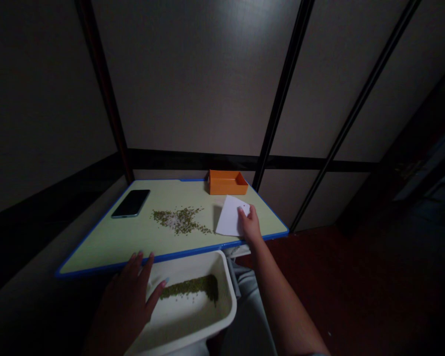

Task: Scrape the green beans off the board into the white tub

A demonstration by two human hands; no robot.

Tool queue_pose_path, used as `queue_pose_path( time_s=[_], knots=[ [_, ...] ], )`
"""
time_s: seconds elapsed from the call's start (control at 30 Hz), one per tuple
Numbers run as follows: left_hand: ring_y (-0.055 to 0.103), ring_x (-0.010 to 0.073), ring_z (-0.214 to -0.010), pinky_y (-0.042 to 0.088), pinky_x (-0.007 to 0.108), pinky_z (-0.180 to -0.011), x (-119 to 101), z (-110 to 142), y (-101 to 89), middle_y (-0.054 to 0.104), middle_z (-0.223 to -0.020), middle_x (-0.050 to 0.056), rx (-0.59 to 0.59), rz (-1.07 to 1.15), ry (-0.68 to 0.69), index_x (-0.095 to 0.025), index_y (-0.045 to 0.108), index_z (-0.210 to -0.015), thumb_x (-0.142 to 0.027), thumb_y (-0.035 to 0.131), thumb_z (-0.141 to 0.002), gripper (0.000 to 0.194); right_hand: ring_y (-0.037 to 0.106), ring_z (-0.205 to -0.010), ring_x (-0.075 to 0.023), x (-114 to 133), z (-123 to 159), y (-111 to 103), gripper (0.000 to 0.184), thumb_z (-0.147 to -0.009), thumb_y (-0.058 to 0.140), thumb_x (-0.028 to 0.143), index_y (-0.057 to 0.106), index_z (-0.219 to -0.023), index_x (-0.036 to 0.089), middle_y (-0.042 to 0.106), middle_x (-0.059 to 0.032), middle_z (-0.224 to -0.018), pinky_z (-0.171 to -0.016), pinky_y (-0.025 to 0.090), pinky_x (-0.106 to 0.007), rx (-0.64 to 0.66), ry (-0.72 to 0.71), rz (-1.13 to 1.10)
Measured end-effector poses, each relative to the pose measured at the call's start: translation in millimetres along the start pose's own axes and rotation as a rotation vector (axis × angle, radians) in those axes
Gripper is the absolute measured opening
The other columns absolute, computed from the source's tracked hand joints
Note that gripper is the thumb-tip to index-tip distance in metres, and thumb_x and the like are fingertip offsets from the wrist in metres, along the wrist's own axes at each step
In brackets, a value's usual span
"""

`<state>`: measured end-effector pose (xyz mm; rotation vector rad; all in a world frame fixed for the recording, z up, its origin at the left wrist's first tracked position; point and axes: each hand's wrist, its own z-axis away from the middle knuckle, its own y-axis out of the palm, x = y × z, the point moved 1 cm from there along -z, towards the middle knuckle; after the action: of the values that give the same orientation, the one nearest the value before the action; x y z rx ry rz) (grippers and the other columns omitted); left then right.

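My right hand (250, 223) grips a flat white scraper card (230, 217) by its right side, thumb on its face. The card stands tilted on the table top (133, 247), just right of a scattered patch of small green seeds or husks (181, 220) mixed with some whitish bits. My left hand (133, 282) is open, fingers spread, over the left end of a white plastic tub (193, 319). A band of similar green bits (193, 287) lies along the far side of the tub's floor.
A dark-screened phone (131, 203) lies at the table's left. An orange open box (228, 186) stands at the back right edge. Behind the table rises a panelled wall (193, 79) with dark strips. The tub sits below the blue front edge (193, 251), against my lap.
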<state>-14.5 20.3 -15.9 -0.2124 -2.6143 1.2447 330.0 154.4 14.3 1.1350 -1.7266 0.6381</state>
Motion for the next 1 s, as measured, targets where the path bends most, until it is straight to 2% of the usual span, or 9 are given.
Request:
queue_pose_path(
  time_s=[0.2,0.67,1.0],
  knots=[
    [0.056,0.0369,-0.131,0.051,0.051,-0.098,-2,-2,-2.9,0.06,-0.138,0.026,0.025,0.027,-0.033,-0.01,0.06,-0.13,-0.05,0.04,-0.091,0.059,0.051,-0.064,-0.0175,6,-1,4,0.033,-0.075,0.061,0.052,0.052,-0.09,0.024,0.056,0.0035,-0.069,-0.063,0.042,-0.029,-0.039,0.033,0.129],
    [0.051,0.0382,-0.136,0.048,0.052,-0.103,-5,-4,-8.0,0.058,-0.141,0.024,0.112,0.088,-0.088,-0.01,0.06,-0.13,-0.049,0.041,-0.09,0.06,0.058,-0.072,-0.02,14,7,5,0.034,-0.075,0.061,0.05,0.053,-0.094,0.023,0.064,-0.0009,-0.079,-0.067,0.046,-0.03,0.028,0.021,0.136],
    [0.053,0.0374,-0.135,0.049,0.051,-0.103,-10,-10,-21.0,0.06,-0.14,0.024,0.142,0.086,-0.107,-0.01,0.061,-0.13,-0.049,0.042,-0.09,0.059,0.059,-0.07,-0.0201,21,22,16,0.026,-0.077,0.061,0.04,0.049,-0.094,0.025,0.064,0.0001,-0.075,-0.065,0.046,-0.029,-0.05,0.007,0.183]
  ],
)
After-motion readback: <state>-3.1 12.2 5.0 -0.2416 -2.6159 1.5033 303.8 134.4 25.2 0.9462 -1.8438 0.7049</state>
